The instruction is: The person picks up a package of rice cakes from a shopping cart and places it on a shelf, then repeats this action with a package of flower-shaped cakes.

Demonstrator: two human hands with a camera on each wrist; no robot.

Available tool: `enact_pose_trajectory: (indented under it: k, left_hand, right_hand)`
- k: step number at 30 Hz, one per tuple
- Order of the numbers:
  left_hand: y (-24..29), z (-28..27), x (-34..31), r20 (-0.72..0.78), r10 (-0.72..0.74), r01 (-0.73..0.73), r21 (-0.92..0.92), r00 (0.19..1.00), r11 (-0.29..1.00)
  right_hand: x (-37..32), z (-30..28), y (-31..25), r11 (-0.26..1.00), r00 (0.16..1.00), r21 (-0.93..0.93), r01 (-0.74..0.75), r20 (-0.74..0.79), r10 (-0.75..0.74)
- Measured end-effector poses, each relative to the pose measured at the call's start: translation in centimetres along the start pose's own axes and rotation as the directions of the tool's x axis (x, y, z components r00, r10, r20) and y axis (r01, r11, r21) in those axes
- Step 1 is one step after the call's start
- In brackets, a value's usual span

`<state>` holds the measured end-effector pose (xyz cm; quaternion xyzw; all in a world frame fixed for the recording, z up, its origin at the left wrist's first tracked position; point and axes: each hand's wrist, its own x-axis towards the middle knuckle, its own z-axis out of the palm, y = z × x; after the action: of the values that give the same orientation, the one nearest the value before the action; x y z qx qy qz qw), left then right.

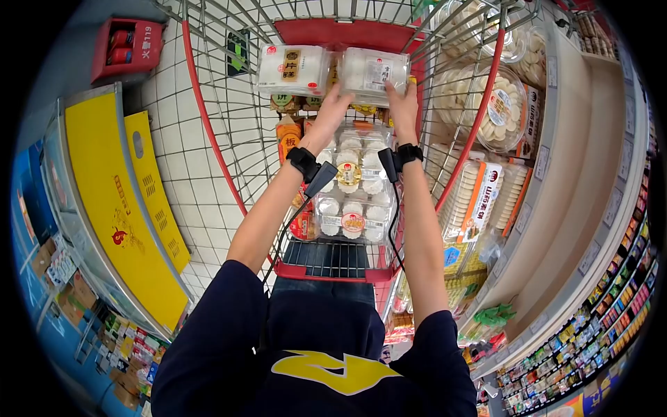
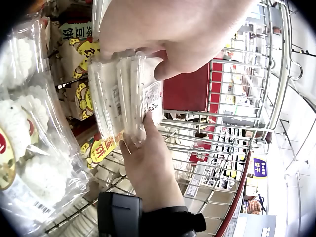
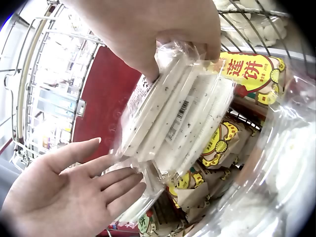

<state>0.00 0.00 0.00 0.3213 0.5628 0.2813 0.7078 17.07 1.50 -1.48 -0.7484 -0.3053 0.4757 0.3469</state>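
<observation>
In the cart, my right hand grips one end of a stack of clear-wrapped white cake packs, thumb on the labelled top face. The packs, flecked with dark specks, stand tilted in the right wrist view. My left hand is at their other end, palm turned up, fingers straight and fingertips right at the wrapper, thumb raised away from it. A second white cake pack with a gold label lies just left of them. Below are yellow-labelled biscuit packets, partly hidden.
Clear boxes of round white pastries fill the cart's near part, beside orange packets. The cart's red-edged wire side runs close to a shelf of pastry tubs at right. A yellow-panelled counter stands at left.
</observation>
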Motion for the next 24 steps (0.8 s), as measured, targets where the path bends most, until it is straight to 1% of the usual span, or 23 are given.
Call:
enact_pose_trajectory:
  k: [2,3,4,5,6,7,8,9,10,11,12,13,14,15,17,18,19,20,22,23,24]
  left_hand:
    - [0.2,0.4,-0.5,-0.107,0.017,-0.012,0.044,0.994,0.999]
    - [0.4,0.5,-0.8,-0.106,0.025,-0.019,0.055,0.994,0.998]
    - [-0.1,0.7,-1.3,-0.093,0.03,-0.024,0.065,0.995,0.998]
    - [-0.2,0.6,-1.3,-0.082,0.054,-0.046,0.087,0.995,0.995]
    - [-0.5,1.2,-2.0,-0.071,0.046,-0.04,0.084,0.996,0.996]
    - [-0.7,1.6,-2.6,-0.146,0.076,-0.068,0.059,0.986,0.996]
    - [-0.7,2.0,-3.0,-0.219,0.108,-0.103,0.034,0.97,0.994]
    - [-1.2,2.3,-3.2,-0.206,0.104,-0.1,0.032,0.973,0.995]
    - [-1.7,2.0,-3.4,-0.226,0.098,-0.123,-0.099,0.969,0.987]
    - [-2.2,1.8,-3.5,-0.246,0.089,-0.147,-0.227,0.965,0.963]
    - [-2.1,1.9,-4.0,-0.267,0.087,-0.167,-0.295,0.96,0.941]
    - [-2.1,2.2,-4.7,-0.258,0.083,-0.161,-0.295,0.962,0.942]
    - [-2.1,2.3,-5.3,-0.256,0.142,-0.219,-0.3,0.956,0.929]
    - [-2.0,2.6,-5.9,-0.254,0.202,-0.277,-0.305,0.946,0.911]
    - [-0.3,3.8,-8.3,-0.252,0.191,-0.265,-0.305,0.949,0.915]
    - [0.2,4.1,-9.3,-0.255,0.227,-0.298,-0.288,0.94,0.91]
    - [0.8,4.6,-10.4,-0.257,0.256,-0.325,-0.274,0.932,0.905]
    - [1.4,4.9,-11.5,-0.256,0.267,-0.326,-0.226,0.929,0.918]
    - [2.4,6.0,-13.9,-0.252,0.289,-0.342,-0.201,0.924,0.918]
    - [2.7,6.4,-14.9,-0.255,0.311,-0.36,-0.177,0.916,0.916]
    - [2.7,6.7,-16.0,-0.226,0.31,-0.352,-0.177,0.923,0.919]
  right_hand:
    - [-0.1,0.2,0.9,0.996,0.994,-0.014,0.09,-0.061,-0.091]
    - [0.1,0.4,1.5,0.995,0.993,-0.002,0.095,-0.065,-0.095]
    - [0.2,0.3,2.7,0.979,0.974,0.014,0.206,-0.097,-0.203]
    - [0.6,0.6,3.6,0.944,0.938,0.039,0.329,-0.134,-0.321]
    - [-0.2,0.6,4.2,0.883,0.853,-0.201,0.423,-0.239,-0.463]
    - [-0.6,0.7,4.4,0.886,0.853,-0.2,0.419,-0.249,-0.459]
    - [-0.9,0.7,4.7,0.923,0.9,-0.074,0.377,-0.207,-0.384]
    - [-1.7,0.4,4.8,0.947,0.938,0.043,0.319,-0.154,-0.309]
    - [-2.9,0.8,4.3,0.934,0.902,-0.073,0.35,-0.245,-0.357]
    - [-4.0,0.6,3.7,0.934,0.899,-0.072,0.349,-0.255,-0.355]
    - [-5.4,0.1,2.7,0.946,0.949,0.16,0.281,-0.195,-0.249]
    - [-6.8,-0.5,2.0,0.908,0.982,0.377,0.184,-0.11,-0.153]
    - [-8.1,-0.9,1.1,0.91,0.957,0.309,0.275,-0.18,-0.228]
    - [-9.1,-1.5,0.4,0.908,0.955,0.312,0.28,-0.19,-0.229]
    - [-10.9,-2.8,-0.2,0.864,0.985,0.475,0.164,-0.117,-0.123]
    - [-11.6,-3.0,-0.1,0.802,0.979,0.563,0.202,-0.143,-0.146]
    - [-12.8,-3.8,-0.7,0.8,0.977,0.563,0.207,-0.155,-0.144]
    - [-14.1,-4.6,-1.3,0.777,0.982,0.602,0.185,-0.133,-0.131]
    - [-17.0,-6.5,-2.9,0.734,0.992,0.668,0.127,-0.093,-0.087]
    - [-18.1,-7.3,-3.6,0.729,0.99,0.671,0.137,-0.113,-0.083]
    - [-19.2,-8.1,-4.0,0.683,0.99,0.717,0.139,-0.099,-0.097]
